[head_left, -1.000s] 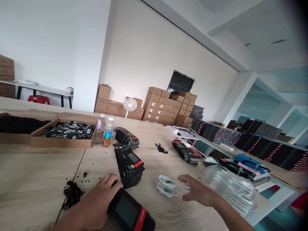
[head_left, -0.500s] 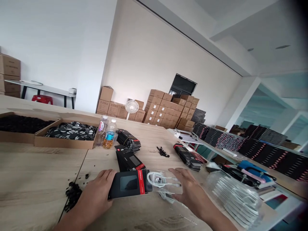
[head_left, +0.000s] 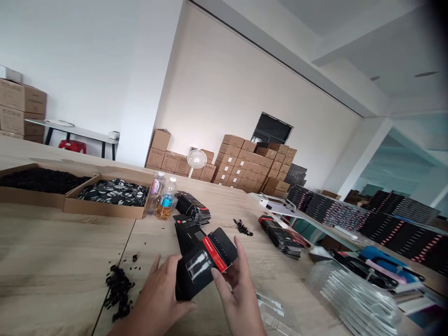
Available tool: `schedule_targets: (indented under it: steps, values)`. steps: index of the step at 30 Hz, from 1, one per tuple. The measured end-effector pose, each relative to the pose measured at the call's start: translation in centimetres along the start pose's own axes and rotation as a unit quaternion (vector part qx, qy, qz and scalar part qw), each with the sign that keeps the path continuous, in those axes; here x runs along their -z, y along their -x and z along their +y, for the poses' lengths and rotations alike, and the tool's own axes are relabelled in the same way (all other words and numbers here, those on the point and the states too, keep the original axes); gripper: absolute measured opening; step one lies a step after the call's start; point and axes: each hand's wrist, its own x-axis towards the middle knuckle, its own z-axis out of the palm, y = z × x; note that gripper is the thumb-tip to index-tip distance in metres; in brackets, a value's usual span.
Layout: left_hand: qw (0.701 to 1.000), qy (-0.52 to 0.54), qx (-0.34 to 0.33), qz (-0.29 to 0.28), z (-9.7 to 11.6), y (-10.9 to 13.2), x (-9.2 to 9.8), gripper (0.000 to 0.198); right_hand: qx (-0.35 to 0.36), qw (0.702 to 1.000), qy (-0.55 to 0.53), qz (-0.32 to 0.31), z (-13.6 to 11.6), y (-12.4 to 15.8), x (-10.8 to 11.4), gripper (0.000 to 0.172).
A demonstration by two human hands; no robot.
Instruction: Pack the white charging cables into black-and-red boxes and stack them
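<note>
My left hand [head_left: 159, 291] is wrapped round the left end of a black cardboard box [head_left: 187, 288] with a red band, held tilted above the table. White cable plugs [head_left: 199, 267] show through its window. At the other end, a black flap [head_left: 224, 245] stands open. My right hand [head_left: 240, 289] grips this end, thumb on the front near the red band and fingers behind. Under the box lie more flat black boxes [head_left: 187, 233]. On the table by my right wrist is a clear plastic tray [head_left: 271, 303] with white cable parts in it.
Piles of small black pieces [head_left: 119, 289] lie at left, with more [head_left: 243, 227] further back. Open cartons [head_left: 105, 212], bottles [head_left: 165, 200] and banded box stacks [head_left: 280, 235] stand around. At right sits a stack of clear packs [head_left: 353, 298].
The white cable in its clear tray has gone from outside the box to inside it, its plugs now behind the window. My right hand has moved left onto the box, which is tilted more.
</note>
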Motion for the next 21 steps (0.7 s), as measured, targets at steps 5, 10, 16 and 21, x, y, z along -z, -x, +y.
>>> schedule_targets:
  steps: [5,10,16,21]
  values:
    - [0.984,0.167,-0.067,-0.006,0.2,0.5,0.4,0.061,0.047,0.999,-0.02,-0.005,0.4,0.2,-0.6,0.068]
    - [0.977,0.173,-0.127,0.016,0.3,0.7,1.5,0.054,0.062,0.996,-0.023,0.055,0.6,0.9,-0.6,0.043]
    - [0.973,0.101,-0.207,0.011,0.9,1.2,2.9,0.042,0.143,0.988,0.055,0.033,0.1,1.4,0.3,0.018]
    - [0.965,0.088,-0.237,0.07,1.8,1.1,3.3,0.03,0.224,0.965,0.13,0.031,-1.3,1.4,0.9,0.013]
